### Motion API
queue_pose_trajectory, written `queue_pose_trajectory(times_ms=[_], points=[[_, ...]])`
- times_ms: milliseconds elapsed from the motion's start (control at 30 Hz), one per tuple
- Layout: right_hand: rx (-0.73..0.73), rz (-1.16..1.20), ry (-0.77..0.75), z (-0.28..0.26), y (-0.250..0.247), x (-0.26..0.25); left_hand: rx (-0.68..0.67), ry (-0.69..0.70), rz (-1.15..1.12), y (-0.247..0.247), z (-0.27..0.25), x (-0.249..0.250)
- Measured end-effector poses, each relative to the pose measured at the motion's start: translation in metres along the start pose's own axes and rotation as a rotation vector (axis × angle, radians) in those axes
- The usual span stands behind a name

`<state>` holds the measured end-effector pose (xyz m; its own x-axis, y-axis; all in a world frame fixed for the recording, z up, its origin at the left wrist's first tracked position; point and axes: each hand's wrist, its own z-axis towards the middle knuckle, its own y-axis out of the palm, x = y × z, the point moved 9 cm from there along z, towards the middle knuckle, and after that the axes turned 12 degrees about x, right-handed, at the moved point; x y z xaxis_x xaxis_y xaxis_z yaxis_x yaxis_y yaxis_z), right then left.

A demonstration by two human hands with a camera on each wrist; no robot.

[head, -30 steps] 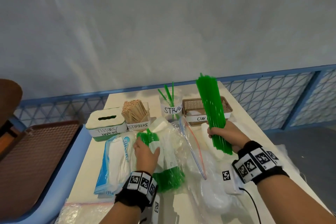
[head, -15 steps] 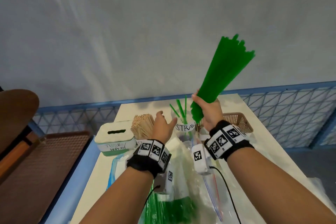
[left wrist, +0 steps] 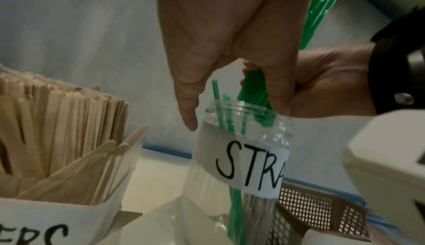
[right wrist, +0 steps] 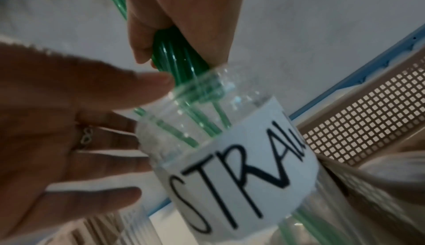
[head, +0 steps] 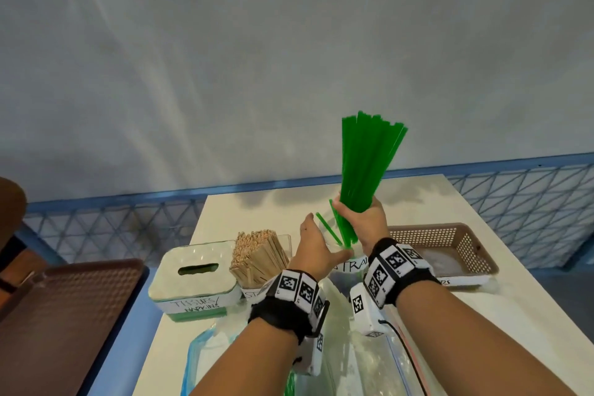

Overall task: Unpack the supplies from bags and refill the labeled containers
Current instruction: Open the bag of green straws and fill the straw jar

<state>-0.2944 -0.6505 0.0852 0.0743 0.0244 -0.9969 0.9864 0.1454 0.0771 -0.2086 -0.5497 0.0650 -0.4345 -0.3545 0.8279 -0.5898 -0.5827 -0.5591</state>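
Observation:
My right hand [head: 363, 219] grips a thick bundle of green straws [head: 366, 164], held upright and fanning out at the top. The bundle's lower ends [right wrist: 177, 56] reach into the mouth of the clear jar labelled STRAW [right wrist: 230, 154], where a few loose straws stand. My left hand [head: 316, 247] is open beside the jar's left side, fingers straight and the thumb [right wrist: 158, 81] at the rim. In the left wrist view the jar [left wrist: 243, 150] sits just under that hand [left wrist: 220, 30], with the right hand [left wrist: 322, 78] behind it.
Left of the jar stand a holder full of wooden stirrers [head: 260, 257] and a box labelled TISSUES/NAPKINS [head: 196, 276]. A brown mesh basket [head: 450, 235] sits to the right. Clear plastic bags [head: 369, 363] lie near me. A brown chair [head: 64, 315] stands left of the table.
My right hand has carried the straw bundle from above the bags to the jar and lowered its ends into the mouth. My left hand left the bag and came beside the jar.

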Motion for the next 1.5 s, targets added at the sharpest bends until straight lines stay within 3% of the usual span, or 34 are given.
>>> queue_pose_trajectory(times_ms=[200, 333, 500, 767, 1133, 1367, 1500], points=[[-0.096, -0.005, -0.047, -0.002, 0.006, 0.004, 0.008, 0.037, -0.113, 0.015, 0.01, 0.001], [-0.079, 0.045, -0.01, 0.001, 0.005, 0.009, 0.015, 0.084, -0.124, 0.018, 0.012, 0.01], [-0.13, -0.157, -0.233, -0.001, 0.01, -0.003, 0.012, 0.092, -0.19, 0.015, 0.011, 0.015], [-0.132, -0.217, -0.281, -0.002, 0.008, -0.005, -0.029, 0.197, -0.202, 0.011, 0.015, 0.031], [-0.106, -0.359, -0.384, -0.002, 0.01, -0.009, -0.067, 0.188, -0.199, 0.016, 0.018, 0.025], [-0.019, -0.327, -0.303, 0.003, 0.006, -0.005, -0.022, 0.189, -0.136, 0.014, 0.022, 0.022], [-0.039, -0.355, -0.231, 0.007, 0.006, 0.0, -0.049, 0.173, -0.151, 0.016, 0.022, 0.021]])
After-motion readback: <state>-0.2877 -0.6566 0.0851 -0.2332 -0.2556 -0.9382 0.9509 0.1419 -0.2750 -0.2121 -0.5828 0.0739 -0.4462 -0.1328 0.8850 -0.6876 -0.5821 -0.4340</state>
